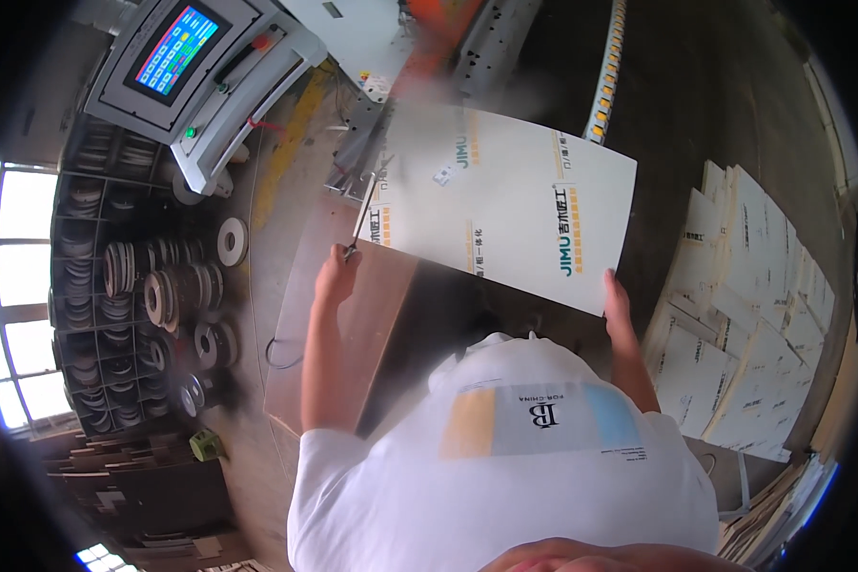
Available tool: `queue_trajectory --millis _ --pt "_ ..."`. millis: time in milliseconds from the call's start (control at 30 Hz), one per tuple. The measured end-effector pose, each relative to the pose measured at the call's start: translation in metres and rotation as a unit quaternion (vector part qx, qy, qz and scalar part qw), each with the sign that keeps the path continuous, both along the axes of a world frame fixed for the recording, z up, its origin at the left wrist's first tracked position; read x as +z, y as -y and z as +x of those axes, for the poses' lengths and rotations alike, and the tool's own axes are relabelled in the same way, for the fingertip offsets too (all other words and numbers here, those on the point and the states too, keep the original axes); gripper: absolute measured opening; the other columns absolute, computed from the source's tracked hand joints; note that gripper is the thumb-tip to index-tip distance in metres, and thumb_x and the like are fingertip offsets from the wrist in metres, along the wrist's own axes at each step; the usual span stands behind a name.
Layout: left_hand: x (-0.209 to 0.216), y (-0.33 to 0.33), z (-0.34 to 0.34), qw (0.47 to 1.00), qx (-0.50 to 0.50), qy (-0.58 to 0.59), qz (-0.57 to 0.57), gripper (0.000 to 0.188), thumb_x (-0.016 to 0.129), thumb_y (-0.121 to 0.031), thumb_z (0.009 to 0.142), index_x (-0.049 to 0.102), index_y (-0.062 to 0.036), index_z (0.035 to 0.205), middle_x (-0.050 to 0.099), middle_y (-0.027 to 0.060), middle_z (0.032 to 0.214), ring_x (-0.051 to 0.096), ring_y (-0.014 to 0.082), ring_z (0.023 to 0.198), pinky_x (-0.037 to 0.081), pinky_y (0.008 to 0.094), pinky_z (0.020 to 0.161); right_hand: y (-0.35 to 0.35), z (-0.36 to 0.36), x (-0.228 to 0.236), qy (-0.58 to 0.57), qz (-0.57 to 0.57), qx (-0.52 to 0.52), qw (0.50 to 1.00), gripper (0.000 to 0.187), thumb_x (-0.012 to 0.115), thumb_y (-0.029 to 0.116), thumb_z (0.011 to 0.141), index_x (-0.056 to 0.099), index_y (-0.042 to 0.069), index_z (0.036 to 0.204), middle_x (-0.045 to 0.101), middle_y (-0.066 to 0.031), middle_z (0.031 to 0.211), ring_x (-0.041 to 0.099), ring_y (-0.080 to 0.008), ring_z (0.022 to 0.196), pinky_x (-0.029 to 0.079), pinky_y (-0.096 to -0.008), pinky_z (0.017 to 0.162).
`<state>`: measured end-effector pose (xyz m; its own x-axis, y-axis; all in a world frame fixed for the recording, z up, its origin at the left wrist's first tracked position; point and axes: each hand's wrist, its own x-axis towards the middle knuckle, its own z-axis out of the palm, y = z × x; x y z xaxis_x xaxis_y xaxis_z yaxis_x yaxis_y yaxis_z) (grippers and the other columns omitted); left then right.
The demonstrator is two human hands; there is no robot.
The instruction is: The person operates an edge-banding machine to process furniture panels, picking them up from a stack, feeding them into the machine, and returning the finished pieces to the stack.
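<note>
Closed around the near end of a slim rod (361, 214), the left grip (338, 272) sits just off the near left corner of the white panel (515, 205). At the panel's near right corner, the right grip (617, 300) touches the edge, one digit pointing away from the body; how far its other fingers close cannot be told.

The panel lies out in front of the chest, its near edge running between the two hands and slanting closer to the body on the right. Its far left part fades into blur beside an orange machine part (434, 14), and whether they touch is unclear. A rail with yellow marks (607, 76) starts just beyond the panel's far edge. To the panel's right, dark floor (663, 229) leaves a gap before a pile of white boards (767, 286). Left of the panel, a brown flat surface (338, 324) extends toward the body; farther left are a console (114, 95) and ring-shaped discs (167, 296). Room also shows between the panel's near edge and the white shirt (543, 477).

On the panel's left side, the left forearm (327, 362) reaches almost straight ahead; on its right, the right forearm (634, 367) angles inward toward the corner.
</note>
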<state>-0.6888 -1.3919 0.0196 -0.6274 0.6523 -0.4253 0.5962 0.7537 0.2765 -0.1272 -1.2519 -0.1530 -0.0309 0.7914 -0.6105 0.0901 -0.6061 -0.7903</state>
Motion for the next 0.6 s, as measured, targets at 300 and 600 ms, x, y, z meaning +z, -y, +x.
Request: queue_trajectory --millis 300,600 --pt "-0.078 -0.050 0.207 0.944 -0.174 0.274 0.050 0.020 0.061 -0.024 0.098 0.058 -0.0062 0.108 0.057 0.0075 0.064 0.055 0.0167 0.050 0.046 0.0333 0.046 0.010 0.020 0.023 0.016 -0.108 0.006 0.994 0.060 0.050 0.063 0.098 0.066 0.009 0.118 0.068 -0.0038 0.094 0.063 -0.0125 0.077 0.050 -0.0271 0.056" --pt "-0.045 0.048 0.170 0.963 -0.188 0.193 0.032 0.026 0.060 -0.028 0.099 0.056 -0.0067 0.113 0.058 0.0068 0.065 0.055 0.0176 0.050 0.047 0.0357 0.049 0.023 0.034 0.008 -0.008 -0.101 0.015 0.995 0.057 0.048 0.056 0.101 0.064 0.006 0.125 0.070 -0.0067 0.097 0.065 -0.0146 0.075 0.049 -0.0251 0.052"
